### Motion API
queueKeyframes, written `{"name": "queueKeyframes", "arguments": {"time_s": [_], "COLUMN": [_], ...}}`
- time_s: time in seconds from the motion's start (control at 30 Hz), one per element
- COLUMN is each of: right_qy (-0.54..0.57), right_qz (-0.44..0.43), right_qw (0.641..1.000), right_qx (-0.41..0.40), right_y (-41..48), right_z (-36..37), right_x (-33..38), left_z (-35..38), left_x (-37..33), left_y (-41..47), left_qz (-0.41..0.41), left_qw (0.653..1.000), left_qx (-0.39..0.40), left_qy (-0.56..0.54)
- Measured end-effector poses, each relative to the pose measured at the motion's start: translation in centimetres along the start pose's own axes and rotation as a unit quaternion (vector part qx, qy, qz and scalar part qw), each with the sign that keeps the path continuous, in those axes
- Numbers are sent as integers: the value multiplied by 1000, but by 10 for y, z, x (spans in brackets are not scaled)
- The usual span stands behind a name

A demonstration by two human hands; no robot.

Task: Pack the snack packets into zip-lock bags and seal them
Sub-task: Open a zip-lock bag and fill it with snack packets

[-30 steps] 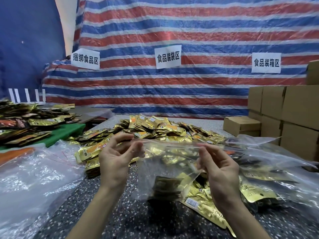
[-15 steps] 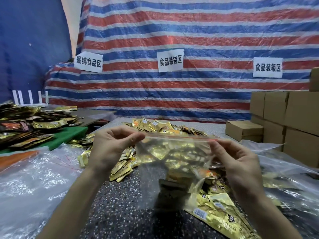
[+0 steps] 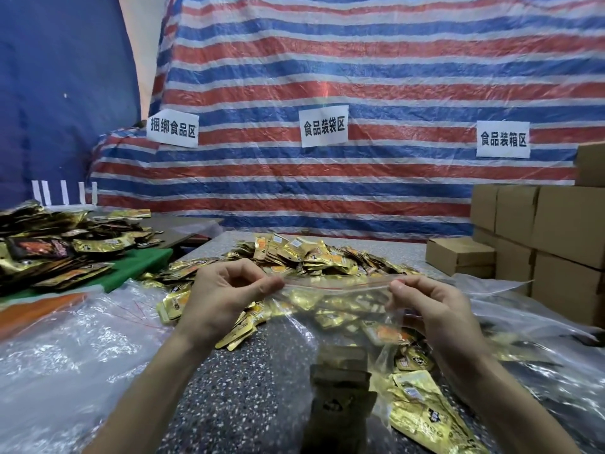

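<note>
Speckled table: zip-lock bag hangs, zip strip level left-right, pinched by left hand, right hand.

Clear glossy plastic zip-lock bag, shiny gold foil packets, seemingly stone speckled table

Speckled grey table: heap of gold snack packets at centre; crumpled clear plastic at left; small cardboard box far right.

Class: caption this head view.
The left hand and right hand pinch the top of a zip-lock bag holding snack packets.
</note>
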State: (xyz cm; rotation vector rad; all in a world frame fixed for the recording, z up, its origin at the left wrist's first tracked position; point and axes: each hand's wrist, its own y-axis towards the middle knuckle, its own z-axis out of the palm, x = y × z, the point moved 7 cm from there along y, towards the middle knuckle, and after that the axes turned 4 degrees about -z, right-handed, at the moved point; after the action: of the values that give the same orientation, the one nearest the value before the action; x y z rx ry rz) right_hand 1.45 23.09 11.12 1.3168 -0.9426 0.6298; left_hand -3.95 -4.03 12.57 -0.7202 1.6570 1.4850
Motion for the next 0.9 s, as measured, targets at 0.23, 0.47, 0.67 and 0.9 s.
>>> {"name": "queueKeyframes", "arguments": {"time_s": [0.23,0.47,0.67,0.9], "right_qy": [-22,-64,-62,-100], "right_qz": [-37,-77,-98,-135], "right_qw": [999,995,993,986], "right_qx": [-19,-11,10,21], "right_y": [-6,-11,-19,-22], "right_z": [10,21,25,24], "right_x": [11,20,28,38], "left_z": [43,103,110,114], "left_x": [-38,-57,-56,-60], "left_y": [-7,6,2,-3], "left_qz": [92,80,100,136], "left_qw": [931,896,897,896], "left_qx": [6,138,141,135], "left_qy": [352,414,407,401]}}
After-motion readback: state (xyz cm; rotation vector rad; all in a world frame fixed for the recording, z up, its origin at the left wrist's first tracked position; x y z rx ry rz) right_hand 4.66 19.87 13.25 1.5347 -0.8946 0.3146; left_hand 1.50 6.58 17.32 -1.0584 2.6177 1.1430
